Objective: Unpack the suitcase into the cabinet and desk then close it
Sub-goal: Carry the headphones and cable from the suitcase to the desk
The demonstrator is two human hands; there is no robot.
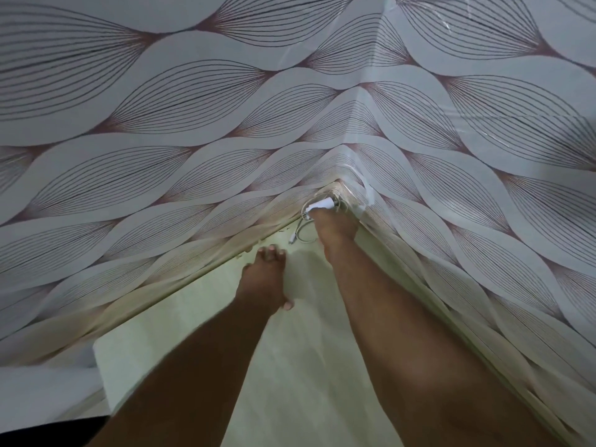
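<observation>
A pale green desk top runs into a corner between two walls. My right hand reaches into that corner and grips a white charger plug. Its thin cable loops down onto the desk just left of the hand. My left hand lies on the desk a little nearer to me, fingers stretched forward and thumb out to the right, holding nothing. Neither the suitcase nor the cabinet is in view.
Both walls carry grey wallpaper with a fine-lined leaf pattern and meet at the corner. The desk's left edge ends above a white surface at the lower left.
</observation>
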